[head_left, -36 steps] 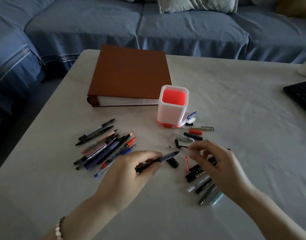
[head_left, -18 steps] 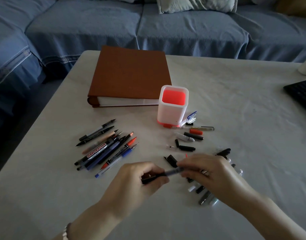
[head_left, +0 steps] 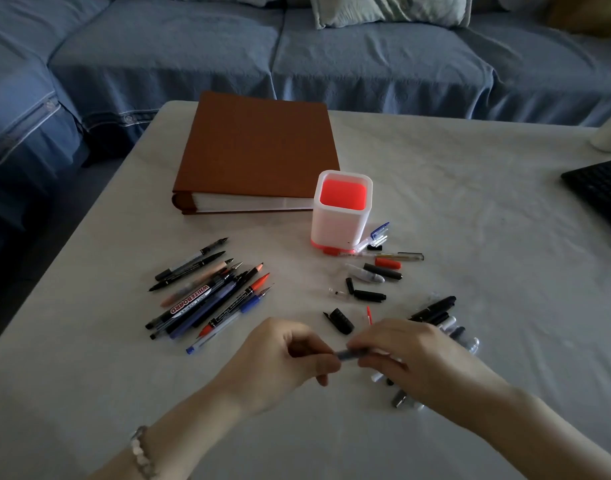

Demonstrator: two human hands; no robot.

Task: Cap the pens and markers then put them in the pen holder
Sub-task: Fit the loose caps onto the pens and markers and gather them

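Observation:
A thin dark pen (head_left: 349, 352) lies level between both hands just above the table. My left hand (head_left: 280, 362) grips its left end, and my right hand (head_left: 411, 358) pinches its right end, fingers hiding whatever cap is there. The white pen holder (head_left: 338, 223) with a red inside and base stands upright behind them, nothing sticking out of it. A heap of uncapped pens and markers (head_left: 207, 296) lies to the left. Loose caps (head_left: 370, 295) and capped pens (head_left: 435, 311) are scattered to the right, partly hidden by my right hand.
A thick brown album (head_left: 255, 154) lies behind the holder. A black keyboard (head_left: 601, 188) sits at the right table edge, with a white object (head_left: 608, 140) behind it. A blue sofa (head_left: 297, 53) runs along the far and left sides of the table.
My right hand left the caps by the holder and came to the pen's tip. Both hands drew nearer to me and closer together on the pen.

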